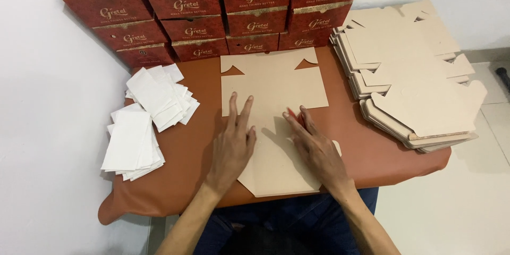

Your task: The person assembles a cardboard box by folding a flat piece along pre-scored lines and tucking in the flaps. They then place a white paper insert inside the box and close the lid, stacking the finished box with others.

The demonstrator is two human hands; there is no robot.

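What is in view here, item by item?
Flat box blank: one, tan, mid-table under both hands.
Blank stack: one pile, tan, right side of table.
Folded boxes: about twelve visible, red with patterned tan lids, stacked along the back.
Paper sheets: two loose piles, white, left side.
Table: one, brown cover.
Floor: pale tiles, right.
Left hand: flat on blank.
Right hand: flat on blank.

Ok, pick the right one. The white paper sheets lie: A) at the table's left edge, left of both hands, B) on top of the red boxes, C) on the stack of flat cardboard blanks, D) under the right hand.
A: the white paper sheets sit in two loose piles on the brown table, left of the left hand, while the right hand presses the flat cardboard blank.
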